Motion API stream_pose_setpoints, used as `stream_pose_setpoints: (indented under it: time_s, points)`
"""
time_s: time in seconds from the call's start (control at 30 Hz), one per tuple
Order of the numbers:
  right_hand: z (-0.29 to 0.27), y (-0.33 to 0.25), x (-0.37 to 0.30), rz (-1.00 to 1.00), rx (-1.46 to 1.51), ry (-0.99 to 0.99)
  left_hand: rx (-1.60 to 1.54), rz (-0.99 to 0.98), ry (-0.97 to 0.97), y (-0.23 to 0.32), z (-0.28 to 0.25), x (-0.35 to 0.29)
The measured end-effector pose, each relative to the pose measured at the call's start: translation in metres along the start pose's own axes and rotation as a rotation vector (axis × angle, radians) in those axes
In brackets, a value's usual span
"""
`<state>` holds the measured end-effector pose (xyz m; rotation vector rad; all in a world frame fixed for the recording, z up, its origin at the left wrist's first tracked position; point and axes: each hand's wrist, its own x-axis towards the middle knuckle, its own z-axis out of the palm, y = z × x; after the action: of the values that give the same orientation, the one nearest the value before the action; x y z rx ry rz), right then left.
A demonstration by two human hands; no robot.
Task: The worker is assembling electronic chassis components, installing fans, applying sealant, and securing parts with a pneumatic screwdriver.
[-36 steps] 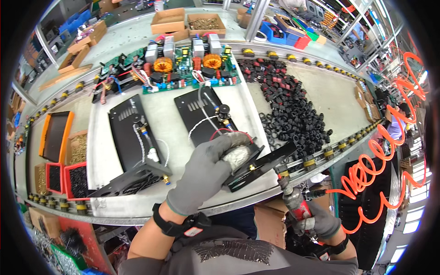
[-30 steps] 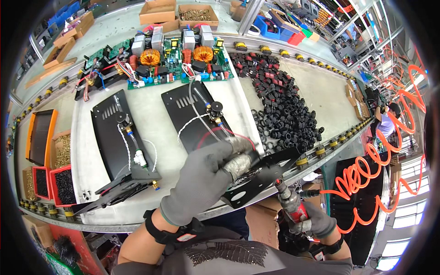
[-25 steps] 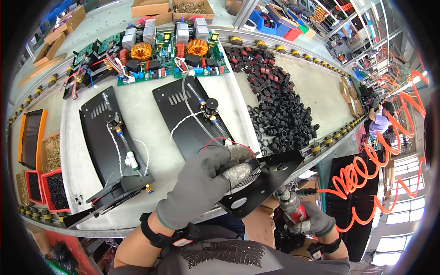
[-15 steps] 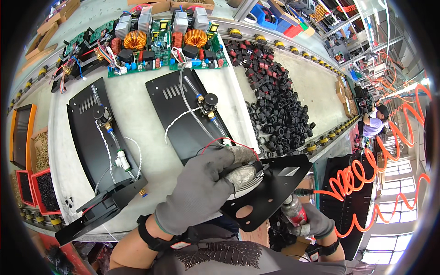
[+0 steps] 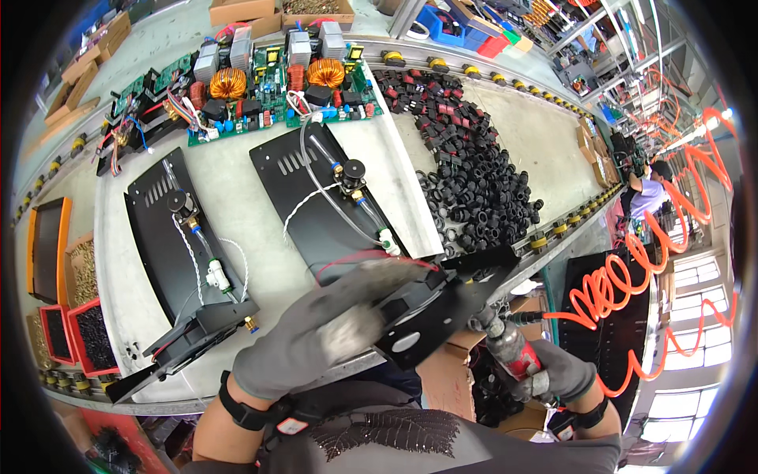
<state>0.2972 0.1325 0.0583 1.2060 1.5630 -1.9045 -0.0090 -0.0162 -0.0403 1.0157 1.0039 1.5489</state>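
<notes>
My right hand (image 5: 562, 370) is closed round a red and silver air-powered driver (image 5: 513, 351), fed by an orange coiled hose. The driver's nose points up-left, close to a tilted black metal plate (image 5: 422, 338) with a black fan (image 5: 418, 294) on it. At the plate's left side is my gloved left hand (image 5: 316, 328), smeared by motion; whether its fingers grip the plate or fan is unclear. A red wire runs over that hand. Behind it lies a black slotted panel (image 5: 296, 178) with a small pump (image 5: 353, 174), clear tubing and a white fitting (image 5: 388, 242).
A similar fan assembly (image 5: 189, 237) lies at left. Green circuit boards (image 5: 276, 107) with copper coils line the back of the table. Many black plastic parts (image 5: 474, 178) are heaped to the right. Red bins (image 5: 93, 336) stand at far left; the orange hose (image 5: 608, 292) hangs at right.
My left hand has shifted left and down from the fan, uncovering more of it. The plate has tilted differently. The driver has come down a little, its nose now visible beside the plate.
</notes>
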Motion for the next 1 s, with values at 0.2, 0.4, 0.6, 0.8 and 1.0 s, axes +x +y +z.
stream_pose_setpoints:
  time_s: [0.2,0.4,0.6,0.8,1.0]
  points:
    - [0.008,-0.002,-0.002,-0.03,-0.076,0.044,0.287,0.119,0.087,-0.007,0.018,-0.021]
    - [0.027,-0.001,-0.001,-0.127,0.076,0.103,0.292,0.045,0.292,-0.022,0.041,-0.009]
    - [0.029,0.028,-0.006,-0.176,0.177,0.07,0.255,0.011,0.295,-0.021,0.042,-0.004]
    - [0.043,0.062,0.007,-0.223,0.258,0.037,1.058,0.319,0.497,-0.003,0.039,-0.059]
    - [0.054,0.052,0.044,-0.199,-0.073,-0.234,1.076,0.111,1.27,0.022,-0.019,-0.195]
